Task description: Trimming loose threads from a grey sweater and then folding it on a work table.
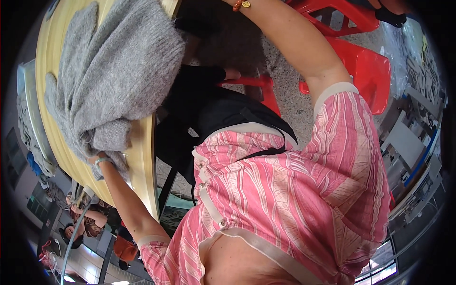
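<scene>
A fuzzy grey knit garment [128, 61] lies bunched and folded on the pale yellow table [142, 175]. Its near end is gathered in folds around my left hand [98, 157], which has a light band at the wrist. The knit covers most of that hand, so its fingers are hidden. My right arm reaches up and away to the top edge, with an orange beaded bracelet at its wrist; the right hand itself is outside the picture.
Red plastic stools [368, 71] stand on the speckled floor [299, 102] to the right. Clear plastic bags [396, 47] and heaped grey pieces [422, 78] lie at the far right. Beyond the table at lower left, another person [88, 221] is at work. A black-shod foot [392, 16] shows at top right.
</scene>
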Action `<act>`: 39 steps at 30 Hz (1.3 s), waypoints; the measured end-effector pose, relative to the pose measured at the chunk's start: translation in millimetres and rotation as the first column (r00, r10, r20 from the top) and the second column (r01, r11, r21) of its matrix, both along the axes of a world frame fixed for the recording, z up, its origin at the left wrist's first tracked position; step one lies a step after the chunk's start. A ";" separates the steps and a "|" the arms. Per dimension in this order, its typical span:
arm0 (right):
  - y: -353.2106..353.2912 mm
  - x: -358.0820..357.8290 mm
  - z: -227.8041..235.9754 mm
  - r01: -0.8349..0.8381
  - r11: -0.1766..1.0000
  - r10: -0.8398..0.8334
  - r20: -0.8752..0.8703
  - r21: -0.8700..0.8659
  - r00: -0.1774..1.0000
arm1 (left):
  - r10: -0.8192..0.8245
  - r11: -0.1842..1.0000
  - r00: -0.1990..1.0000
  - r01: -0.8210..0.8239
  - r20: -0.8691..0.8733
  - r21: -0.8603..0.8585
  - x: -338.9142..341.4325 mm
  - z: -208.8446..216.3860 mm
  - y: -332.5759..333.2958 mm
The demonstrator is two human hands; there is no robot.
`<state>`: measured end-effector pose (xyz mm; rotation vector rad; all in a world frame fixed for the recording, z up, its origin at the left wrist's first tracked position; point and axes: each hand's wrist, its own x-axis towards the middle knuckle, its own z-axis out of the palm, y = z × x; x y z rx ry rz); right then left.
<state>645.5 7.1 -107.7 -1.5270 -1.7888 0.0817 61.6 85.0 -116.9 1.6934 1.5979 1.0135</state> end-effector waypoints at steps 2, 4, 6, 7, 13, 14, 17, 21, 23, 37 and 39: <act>1.1 -2.3 -0.6 0.021 0.999 -0.020 0.025 -0.037 0.999 | -0.024 1.000 0.999 0.024 -0.044 0.014 19.7 1.9 -3.2; 4.3 -11.8 8.3 0.006 0.999 -0.006 0.005 -0.039 1.000 | -0.109 0.972 0.914 0.179 -0.390 0.149 -11.8 6.7 6.7; 3.1 -14.0 1.6 0.012 0.999 -0.011 0.018 -0.042 1.000 | -0.180 0.963 0.957 0.218 -0.230 0.156 -6.1 -3.9 17.4; 2.4 -14.7 -0.4 0.000 0.999 0.001 0.021 -0.037 1.000 | -0.264 0.946 0.963 0.271 -0.061 0.176 -0.5 -5.0 23.6; -5.5 -18.0 -4.9 0.018 0.999 -0.016 0.060 -0.029 0.998 | -0.063 0.985 0.996 0.051 0.070 0.167 21.2 -12.7 3.3; -7.5 -16.9 -7.7 0.022 1.000 -0.023 0.075 0.010 0.997 | -0.031 0.984 0.999 0.036 -0.031 0.173 21.3 -12.0 -6.1; -9.5 -15.5 -8.1 0.045 0.999 -0.045 0.053 -0.009 0.998 | 0.130 0.944 0.728 0.117 -0.674 0.309 15.2 -3.9 -15.1; -16.9 -11.5 -13.6 0.057 0.998 -0.056 0.044 -0.030 0.997 | 0.111 0.943 0.678 0.159 -0.727 0.292 32.5 -1.4 -28.7; -12.7 -13.3 -14.2 0.046 0.999 -0.045 0.035 -0.029 0.998 | 0.142 0.939 0.729 0.115 -0.670 0.324 31.6 1.2 -28.4; -22.3 -10.4 56.0 0.087 0.996 -0.085 0.289 0.005 0.954 | 0.337 0.899 0.431 -0.412 -0.837 0.150 69.3 55.0 -57.4; -33.3 -21.2 61.7 0.072 0.996 -0.056 0.230 -0.060 0.972 | 0.415 0.885 0.493 -0.415 -0.765 0.212 63.2 53.9 -78.9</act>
